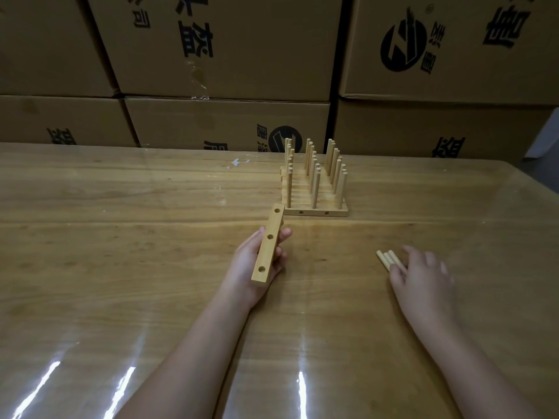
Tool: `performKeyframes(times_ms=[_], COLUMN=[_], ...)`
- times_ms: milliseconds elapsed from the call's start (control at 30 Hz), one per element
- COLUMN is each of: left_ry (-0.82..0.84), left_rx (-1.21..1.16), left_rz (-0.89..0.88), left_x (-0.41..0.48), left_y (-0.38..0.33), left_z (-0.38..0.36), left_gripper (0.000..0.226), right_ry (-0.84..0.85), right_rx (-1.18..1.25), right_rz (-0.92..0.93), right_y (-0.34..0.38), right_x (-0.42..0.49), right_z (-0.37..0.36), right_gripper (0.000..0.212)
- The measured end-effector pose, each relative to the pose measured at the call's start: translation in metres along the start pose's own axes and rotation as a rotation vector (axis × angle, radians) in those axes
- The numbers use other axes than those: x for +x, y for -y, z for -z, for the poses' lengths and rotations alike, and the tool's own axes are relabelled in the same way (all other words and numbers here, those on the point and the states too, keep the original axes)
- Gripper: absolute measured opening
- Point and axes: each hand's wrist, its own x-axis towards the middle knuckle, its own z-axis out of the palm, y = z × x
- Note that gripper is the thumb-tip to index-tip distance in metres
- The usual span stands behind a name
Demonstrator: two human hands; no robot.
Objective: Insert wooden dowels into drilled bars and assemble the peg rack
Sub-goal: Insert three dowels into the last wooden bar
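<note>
Peg rack [314, 182] on glossy wooden table [121, 237]; cardboard boxes [230, 46] behind.

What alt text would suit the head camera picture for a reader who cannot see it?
A person's left hand holds a wooden bar with three empty holes over a table, while the right hand touches three loose dowels. Farther back stands a rack of upright dowels, before cardboard boxes.

My left hand [243, 263], palm up, curls its fingers round the drilled bar [266, 252]; my right hand [423, 273] lies palm down, fingers spread, touching 3 dowels [385, 257].
</note>
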Motion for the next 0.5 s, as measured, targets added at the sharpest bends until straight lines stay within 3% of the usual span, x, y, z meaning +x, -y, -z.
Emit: performKeyframes(times_ms=[133, 500], left_ry=[0.005, 0.019], left_rx=[0.032, 0.176], left_rz=[-0.021, -0.07], left_x=[-0.001, -0.0037], left_y=[0.0009, 0.0038], left_z=[0.001, -0.0025], left_gripper=[0.027, 0.026], right_ry=[0.086, -0.004], right_rx=[0.107, 0.329], right_rz=[-0.031, -0.052], right_y=[0.0006, -0.0047], right_x=[0.0002, 0.0036], right_z=[0.0021, -0.0028], right_gripper=[0.045, 0.017])
